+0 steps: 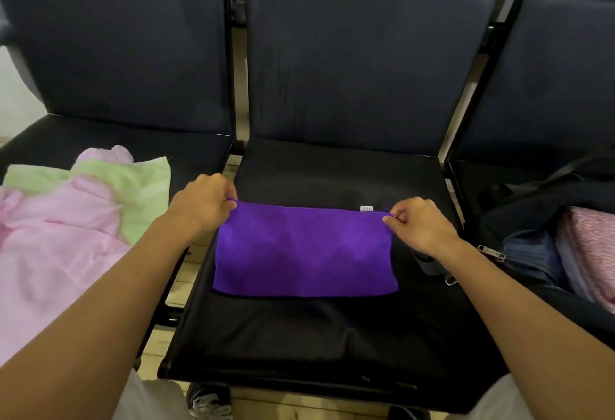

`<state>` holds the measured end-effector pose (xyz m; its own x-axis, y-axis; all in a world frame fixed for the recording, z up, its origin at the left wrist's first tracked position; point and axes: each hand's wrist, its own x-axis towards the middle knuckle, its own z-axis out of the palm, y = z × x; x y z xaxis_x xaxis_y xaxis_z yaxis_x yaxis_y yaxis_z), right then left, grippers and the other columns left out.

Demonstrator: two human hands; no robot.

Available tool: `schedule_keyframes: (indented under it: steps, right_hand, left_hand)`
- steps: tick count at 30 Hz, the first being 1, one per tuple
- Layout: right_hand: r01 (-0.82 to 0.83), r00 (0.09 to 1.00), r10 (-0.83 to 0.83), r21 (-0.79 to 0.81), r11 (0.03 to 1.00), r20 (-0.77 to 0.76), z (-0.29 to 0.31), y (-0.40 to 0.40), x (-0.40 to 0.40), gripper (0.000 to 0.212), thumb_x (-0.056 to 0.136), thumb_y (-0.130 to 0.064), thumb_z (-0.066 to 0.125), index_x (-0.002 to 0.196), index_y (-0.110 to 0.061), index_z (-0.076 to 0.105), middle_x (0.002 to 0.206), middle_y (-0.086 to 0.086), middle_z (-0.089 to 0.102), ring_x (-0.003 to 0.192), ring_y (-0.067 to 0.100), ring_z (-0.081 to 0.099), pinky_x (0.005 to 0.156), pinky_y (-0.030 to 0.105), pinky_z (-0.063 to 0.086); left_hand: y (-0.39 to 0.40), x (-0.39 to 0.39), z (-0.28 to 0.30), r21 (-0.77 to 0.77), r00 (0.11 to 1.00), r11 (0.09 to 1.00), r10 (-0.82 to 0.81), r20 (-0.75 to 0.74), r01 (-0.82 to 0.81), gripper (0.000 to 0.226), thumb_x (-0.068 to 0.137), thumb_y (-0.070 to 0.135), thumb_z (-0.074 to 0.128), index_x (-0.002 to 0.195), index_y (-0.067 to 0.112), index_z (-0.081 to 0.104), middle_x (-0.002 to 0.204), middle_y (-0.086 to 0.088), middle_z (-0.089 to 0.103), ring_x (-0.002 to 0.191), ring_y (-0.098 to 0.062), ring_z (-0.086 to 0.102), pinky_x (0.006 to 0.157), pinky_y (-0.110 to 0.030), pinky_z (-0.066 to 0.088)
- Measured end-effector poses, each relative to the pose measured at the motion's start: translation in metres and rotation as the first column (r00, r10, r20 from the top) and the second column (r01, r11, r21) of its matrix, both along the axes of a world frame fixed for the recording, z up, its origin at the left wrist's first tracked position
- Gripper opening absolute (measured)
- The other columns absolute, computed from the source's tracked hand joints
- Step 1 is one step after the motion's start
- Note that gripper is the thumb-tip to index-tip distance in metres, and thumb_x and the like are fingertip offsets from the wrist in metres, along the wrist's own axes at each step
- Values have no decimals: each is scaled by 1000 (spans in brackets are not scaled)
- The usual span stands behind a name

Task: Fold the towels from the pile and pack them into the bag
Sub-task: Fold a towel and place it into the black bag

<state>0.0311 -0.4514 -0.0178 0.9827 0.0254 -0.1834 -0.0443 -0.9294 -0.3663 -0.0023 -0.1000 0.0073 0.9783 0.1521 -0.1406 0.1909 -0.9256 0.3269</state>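
Note:
A purple towel [304,251] lies folded in half as a wide rectangle on the middle black seat [316,336]. My left hand [204,201] pinches its far left corner. My right hand [417,221] pinches its far right corner, next to a small white label. On the left seat lies the pile of towels [63,230], pink ones over a light green one. On the right seat stands an open dark bag [532,216] with a folded pink towel [589,246] inside.
Dark padded backrests [362,53] rise behind the three seats. Narrow gaps with metal frame bars separate the seats. A zipper pull [491,249] hangs at the bag's near rim. Wooden floor and my shoes show below the seat's front edge.

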Motion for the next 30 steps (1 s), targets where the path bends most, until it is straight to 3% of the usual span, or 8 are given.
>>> schedule_keyframes:
  steps: [6,11,17,21,27,30]
  right_hand:
    - [51,999,-51,-29,998,18,-7,12,7,16,94,-30,66,105,-19,69,97,3,70,86,16,66,68,30,54]
    - [85,996,-85,-37,996,-2,-12,16,12,17,94,-29,65,109,-21,68,102,4,69,91,18,65,71,31,54]
    - [68,997,-70,-72,995,-37,-21,21,16,18,96,-28,63,113,-22,66,108,4,68,96,20,65,79,36,56]
    - [63,997,-67,-93,994,-48,-23,22,18,18,97,-26,60,114,-20,66,109,5,68,97,21,65,74,33,53]
    - [97,993,-95,27,995,-69,-33,24,23,14,96,-19,62,109,-16,67,112,7,68,97,20,64,78,31,54]
    - [115,991,-106,101,988,-87,-38,27,25,12,95,-18,64,105,-14,68,112,7,68,88,13,57,73,26,46]
  left_hand:
    - [-2,2,-10,34,1000,999,26,-14,-25,10,95,20,60,103,19,66,104,-6,66,96,-23,62,78,-34,47]
    - [-1,8,-21,61,999,997,52,3,-52,10,96,21,58,104,19,64,101,-5,64,85,-17,56,73,-32,47]
    - [0,15,-32,38,998,997,68,-8,-67,8,98,20,54,101,18,61,94,-4,61,85,-20,60,74,-35,50]
    - [-1,19,-38,10,999,999,53,8,-53,8,97,18,55,99,17,63,96,-5,61,84,-21,61,76,-36,52]
    - [-4,21,-42,-43,999,999,-27,-17,27,8,96,18,58,98,17,65,96,-3,63,85,-17,61,76,-32,52]
    - [-4,20,-43,-63,999,997,-40,-37,37,9,96,19,58,99,17,66,95,-3,65,87,-17,63,81,-36,55]
